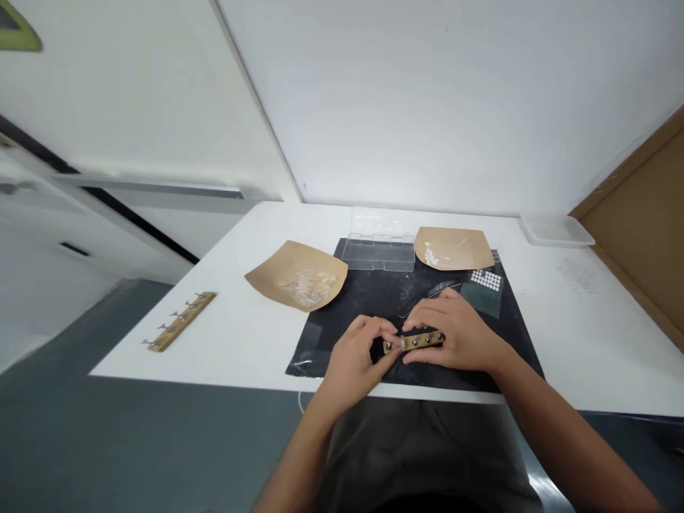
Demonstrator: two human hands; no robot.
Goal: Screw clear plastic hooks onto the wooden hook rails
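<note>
Fingers [385, 365] of left hand [350, 356] pinching a clear piece [403, 343] at the strip [422, 340], lower centre of frame, right hand [459, 333] spread around its right end, grip unclear; likely placing the piece, next move calling for careful alignment and a steady strip.

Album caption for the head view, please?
Left hand and right hand work at a studded wooden strip, black mat below.

The table [240, 345] is showing white, the mat [374, 296] black; at its ten and one o'clock, two trays [278, 262] [475, 246] are showing tan; at two, a green sheet [487, 303] is carrying rows of white dots [486, 280]; at six, a wooden strip [422, 343] is showing yellowish brown.
</note>
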